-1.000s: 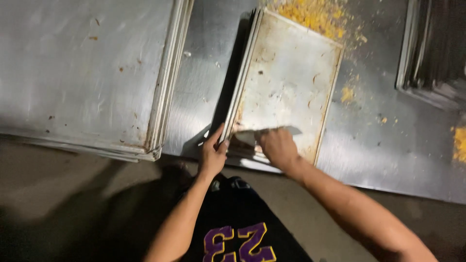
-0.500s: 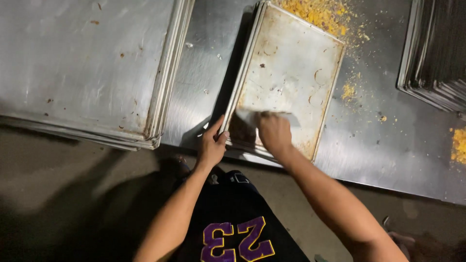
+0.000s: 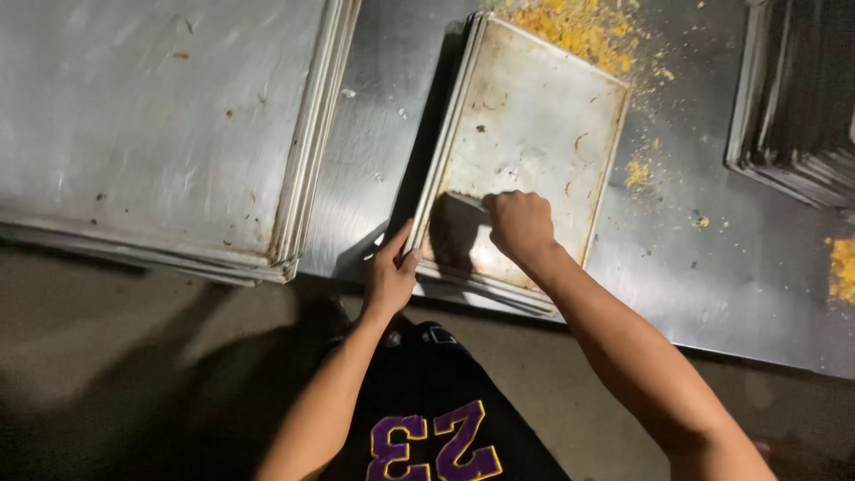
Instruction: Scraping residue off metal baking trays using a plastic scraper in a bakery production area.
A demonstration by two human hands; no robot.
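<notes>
- Left hand [image 3: 392, 272] gripping the seven-o'clock corner of the worn rectangular metal baking tray [image 3: 534, 116].
- Right hand [image 3: 519, 224] fisting around a flat metal scraper blade [image 3: 465, 200], pressing mid-tray.
- Yellow crumbs [image 3: 570, 27] lying at twelve o'clock.

Both arms bare to past the elbow, no sleeves in view, no watch, rings or gloves seen. Left hand [image 3: 390, 278] & right hand [image 3: 519, 223] bare too. Torso: black sleeveless top [image 3: 427, 401], jersey type, w/ big purple numerals edged in yellow on the front. Fabric looks plain otherwise. Lower body barely in view, too dark to tell.
</notes>
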